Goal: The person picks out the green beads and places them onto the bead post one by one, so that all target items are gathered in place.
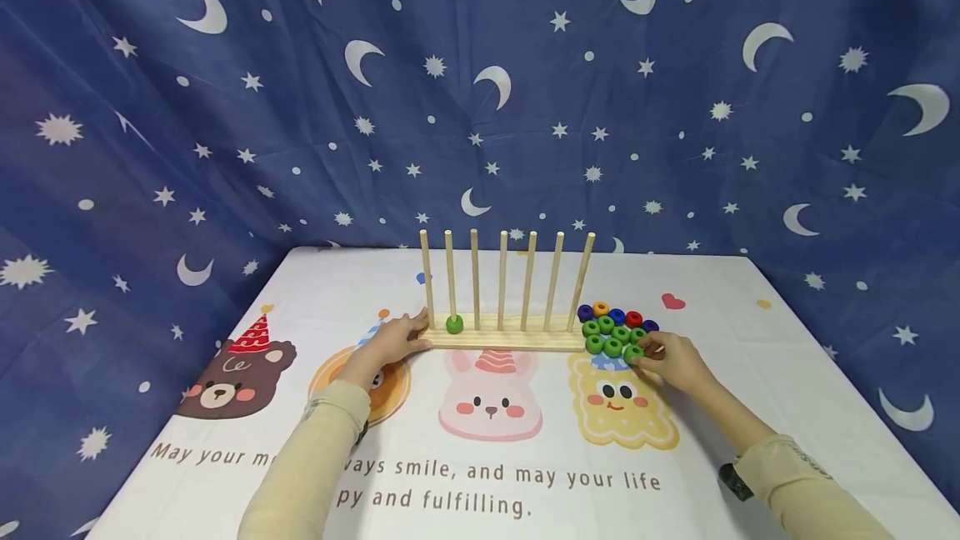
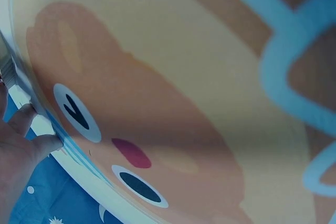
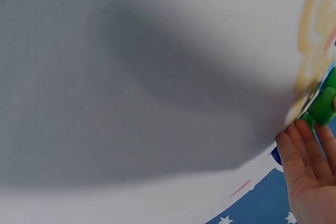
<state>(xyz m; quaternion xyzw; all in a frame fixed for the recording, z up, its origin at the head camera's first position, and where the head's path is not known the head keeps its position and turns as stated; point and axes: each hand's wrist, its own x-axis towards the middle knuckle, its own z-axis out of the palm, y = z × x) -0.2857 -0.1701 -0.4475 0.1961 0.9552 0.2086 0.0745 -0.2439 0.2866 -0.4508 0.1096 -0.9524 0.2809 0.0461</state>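
Note:
A wooden peg rack [image 1: 501, 341] with several upright rods stands on the table, and one green bead [image 1: 454, 324] sits at the foot of its second rod from the left. My left hand [image 1: 395, 337] holds the left end of the rack's base, thumb in front and fingers behind. At the right end of the rack lies a cluster of beads, mostly green [image 1: 612, 347]. My right hand [image 1: 672, 361] pinches a green bead [image 1: 632, 353] at the cluster's near right edge. In the right wrist view, the fingers [image 3: 304, 153] reach against green beads [image 3: 322, 106].
Behind the green beads are blue ones [image 1: 617, 316], an orange one [image 1: 601, 308] and a red one [image 1: 633, 319]. A white cloth [image 1: 420, 515] printed with cartoon faces and lettering covers the table. A blue moon-and-star curtain [image 1: 420, 107] hangs behind it.

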